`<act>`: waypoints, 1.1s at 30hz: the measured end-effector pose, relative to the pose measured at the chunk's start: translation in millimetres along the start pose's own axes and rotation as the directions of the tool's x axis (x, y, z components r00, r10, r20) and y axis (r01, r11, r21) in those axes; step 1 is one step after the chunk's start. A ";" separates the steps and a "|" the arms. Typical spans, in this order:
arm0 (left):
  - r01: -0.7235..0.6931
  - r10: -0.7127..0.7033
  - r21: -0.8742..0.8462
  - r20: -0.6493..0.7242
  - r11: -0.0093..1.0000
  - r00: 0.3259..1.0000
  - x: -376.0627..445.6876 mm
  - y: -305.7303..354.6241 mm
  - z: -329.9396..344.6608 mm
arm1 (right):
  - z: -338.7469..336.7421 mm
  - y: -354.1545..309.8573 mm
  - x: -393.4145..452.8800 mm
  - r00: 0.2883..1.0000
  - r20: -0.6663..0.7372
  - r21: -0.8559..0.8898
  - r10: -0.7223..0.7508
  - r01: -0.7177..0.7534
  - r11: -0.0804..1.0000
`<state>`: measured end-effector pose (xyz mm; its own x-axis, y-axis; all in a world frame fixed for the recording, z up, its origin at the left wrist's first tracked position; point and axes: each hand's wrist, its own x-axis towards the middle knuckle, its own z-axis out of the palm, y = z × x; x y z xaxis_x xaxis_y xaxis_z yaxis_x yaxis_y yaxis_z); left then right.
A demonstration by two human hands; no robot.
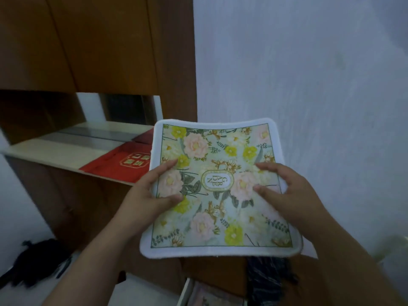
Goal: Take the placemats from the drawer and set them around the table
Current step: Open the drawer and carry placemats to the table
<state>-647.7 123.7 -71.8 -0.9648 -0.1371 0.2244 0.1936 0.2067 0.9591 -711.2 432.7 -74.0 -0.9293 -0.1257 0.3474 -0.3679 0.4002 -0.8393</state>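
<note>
A pale shelf [55, 149] in the brown cabinet [99, 40] carries a red cloth [123, 164]; gold emblem up.

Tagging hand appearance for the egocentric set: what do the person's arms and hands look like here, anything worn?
Both are bare. The left hand and right hand show no gloves, rings or other markings that can be made out. Both forearms are uncovered right down to the frame's bottom edge: no sleeves, watch or bracelet in view. Nails look short and unpainted, though the picture is dim and a bit soft.
</note>
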 end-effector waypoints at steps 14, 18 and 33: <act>0.195 -0.098 0.108 -0.582 0.975 0.808 -151.1 -17.7 -67.3 | 133.7 -40.0 -1.5 0.867 0.433 0.169 -0.248 0.193 0.967; 0.170 -0.128 -0.011 -0.706 0.985 0.696 -222.5 -5.7 -103.8 | 194.5 -81.8 -27.0 0.746 0.573 0.310 -0.340 0.187 0.932; 0.231 -0.026 0.028 -0.974 0.973 0.226 -531.7 65.6 -247.5 | 379.0 -314.0 -236.7 0.234 0.773 0.599 -0.589 0.037 0.800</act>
<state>-78.0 -29.6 -85.3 -0.0497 -0.9796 0.1945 -0.0391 0.1965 0.9797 -388.4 -7.2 -51.1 -0.0268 -0.9672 0.2527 -0.3487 -0.2278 -0.9091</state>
